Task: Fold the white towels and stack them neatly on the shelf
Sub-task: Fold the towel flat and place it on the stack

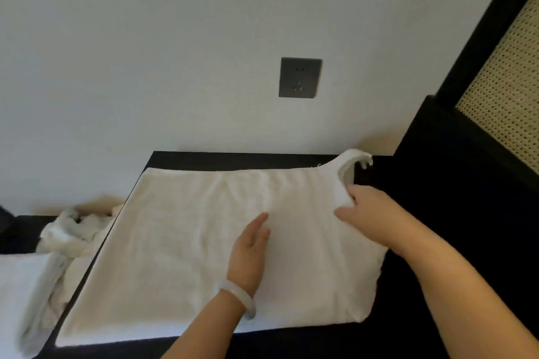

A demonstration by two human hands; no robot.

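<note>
A large white towel (180, 242) lies spread flat over a black shelf top (233, 158) against the wall. My left hand (249, 253), with a pale bangle on its wrist, presses flat on the towel's middle with straight fingers. My right hand (370, 216) grips the towel's right edge, fingers curled under the cloth and thumb on top. The far right corner of the towel is lifted and curls over above that hand.
A heap of crumpled white towels (61, 242) lies to the left, beside the shelf top, on a white surface (14, 285). A dark wall socket (299, 77) sits above the shelf. A black frame with cane panel (501, 81) rises at the right.
</note>
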